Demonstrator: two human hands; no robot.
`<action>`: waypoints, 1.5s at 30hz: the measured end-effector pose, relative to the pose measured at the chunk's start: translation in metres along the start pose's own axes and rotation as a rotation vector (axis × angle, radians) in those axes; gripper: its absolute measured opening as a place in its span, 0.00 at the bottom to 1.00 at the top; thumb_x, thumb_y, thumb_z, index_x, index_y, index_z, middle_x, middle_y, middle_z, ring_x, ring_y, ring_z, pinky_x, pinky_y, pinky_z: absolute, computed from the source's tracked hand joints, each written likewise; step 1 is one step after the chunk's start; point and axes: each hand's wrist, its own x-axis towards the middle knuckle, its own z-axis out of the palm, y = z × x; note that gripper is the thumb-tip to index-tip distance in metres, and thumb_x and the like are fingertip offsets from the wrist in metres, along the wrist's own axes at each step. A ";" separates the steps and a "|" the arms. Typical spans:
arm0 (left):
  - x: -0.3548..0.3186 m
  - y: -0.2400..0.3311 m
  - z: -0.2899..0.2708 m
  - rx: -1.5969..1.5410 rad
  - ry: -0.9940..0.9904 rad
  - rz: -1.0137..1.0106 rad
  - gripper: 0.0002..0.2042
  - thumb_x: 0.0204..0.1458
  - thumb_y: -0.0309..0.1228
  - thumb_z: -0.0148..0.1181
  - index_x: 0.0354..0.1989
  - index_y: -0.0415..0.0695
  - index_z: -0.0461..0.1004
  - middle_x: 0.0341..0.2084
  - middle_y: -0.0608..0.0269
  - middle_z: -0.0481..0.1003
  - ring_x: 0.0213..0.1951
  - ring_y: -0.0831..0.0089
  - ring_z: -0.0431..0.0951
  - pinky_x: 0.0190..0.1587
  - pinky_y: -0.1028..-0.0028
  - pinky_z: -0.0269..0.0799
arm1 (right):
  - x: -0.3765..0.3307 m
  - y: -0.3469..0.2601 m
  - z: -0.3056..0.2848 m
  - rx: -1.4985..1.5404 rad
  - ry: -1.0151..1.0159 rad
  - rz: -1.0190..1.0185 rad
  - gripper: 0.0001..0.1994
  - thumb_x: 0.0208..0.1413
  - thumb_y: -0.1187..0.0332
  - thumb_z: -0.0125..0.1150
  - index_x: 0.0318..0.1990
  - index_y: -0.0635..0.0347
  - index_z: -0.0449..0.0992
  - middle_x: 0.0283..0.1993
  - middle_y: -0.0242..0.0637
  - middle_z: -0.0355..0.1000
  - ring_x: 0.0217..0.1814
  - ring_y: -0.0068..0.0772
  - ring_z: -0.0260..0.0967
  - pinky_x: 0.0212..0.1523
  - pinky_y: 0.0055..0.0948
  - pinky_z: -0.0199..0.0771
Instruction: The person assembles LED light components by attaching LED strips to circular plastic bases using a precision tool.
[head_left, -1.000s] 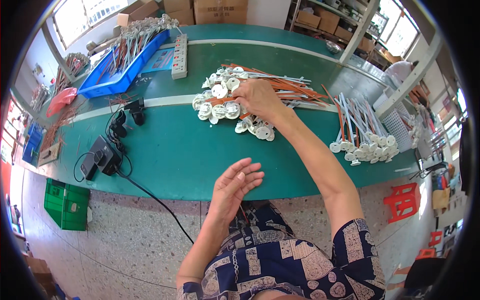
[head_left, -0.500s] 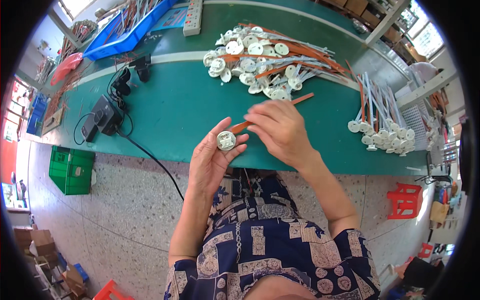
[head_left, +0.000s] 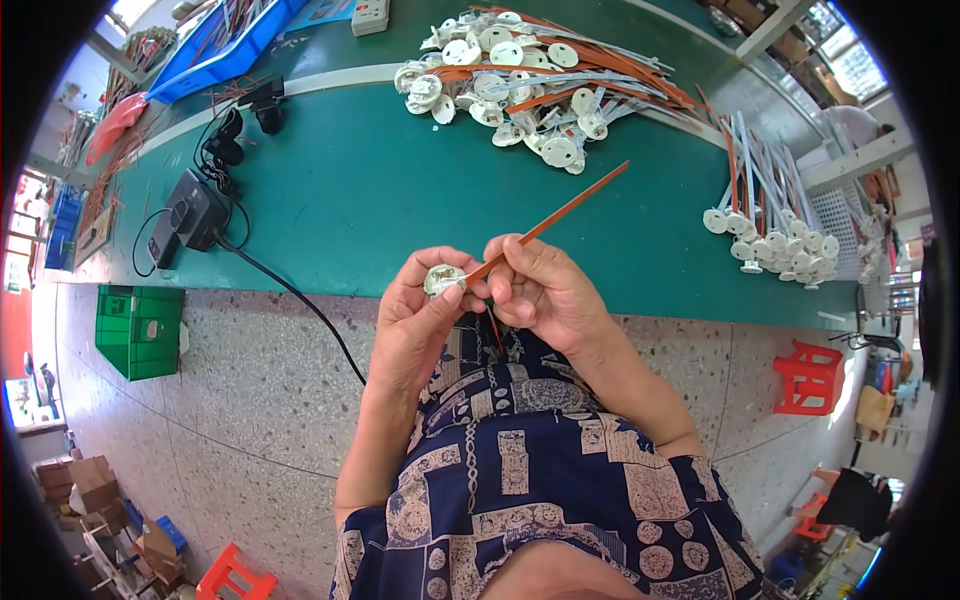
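Observation:
My left hand (head_left: 420, 305) pinches a small round white plastic cap (head_left: 441, 279), its hollow side facing up. A flat orange-brown strip (head_left: 572, 207) runs from the cap up and to the right, over the table's front edge. My right hand (head_left: 548, 290) grips that strip between thumb and fingers, close beside the cap. Whether the strip is fixed inside the cap is hidden by my fingers. Beyond my hands lies a heap of similar white caps (head_left: 505, 53) with orange and pale grey strips. A second bunch of capped strips (head_left: 770, 245) lies at the right.
On the green table (head_left: 330, 180) at left sit a black power adapter (head_left: 197, 210) and cable. Farther back stands a blue tray (head_left: 215, 55) of strips. On the floor are a green crate (head_left: 138, 332) and a red stool (head_left: 808, 378).
My right hand has come down and nearer to my body, now holding the strip close to the cap. My left fingers have closed round the cap. The view has shifted slightly.

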 end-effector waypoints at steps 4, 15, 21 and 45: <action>0.003 0.001 0.003 -0.068 -0.047 -0.017 0.16 0.66 0.30 0.51 0.59 0.35 0.67 0.49 0.54 0.75 0.51 0.68 0.78 0.55 0.64 0.75 | -0.008 -0.008 0.007 -0.139 0.047 -0.117 0.12 0.71 0.62 0.50 0.45 0.64 0.74 0.30 0.42 0.77 0.22 0.24 0.68 0.23 0.23 0.68; 0.007 0.004 0.004 0.000 -0.117 -0.228 0.23 0.68 0.41 0.51 0.59 0.32 0.72 0.46 0.49 0.80 0.45 0.63 0.83 0.45 0.69 0.83 | -0.019 -0.053 0.019 -0.825 -0.037 -0.214 0.09 0.63 0.70 0.50 0.39 0.65 0.75 0.30 0.36 0.75 0.28 0.21 0.70 0.30 0.20 0.70; 0.008 0.003 0.001 0.017 -0.161 -0.304 0.20 0.64 0.33 0.58 0.60 0.34 0.72 0.48 0.48 0.80 0.46 0.61 0.83 0.48 0.67 0.83 | -0.021 -0.063 0.030 -0.983 -0.052 -0.221 0.08 0.61 0.73 0.49 0.36 0.62 0.76 0.27 0.28 0.72 0.28 0.16 0.66 0.30 0.19 0.65; 0.005 -0.010 0.005 -0.251 -0.039 -0.033 0.24 0.61 0.27 0.60 0.66 0.34 0.66 0.64 0.38 0.67 0.62 0.54 0.74 0.62 0.61 0.76 | -0.037 -0.037 0.034 -1.228 0.012 -0.358 0.11 0.68 0.72 0.51 0.45 0.69 0.79 0.41 0.38 0.77 0.40 0.23 0.74 0.40 0.23 0.76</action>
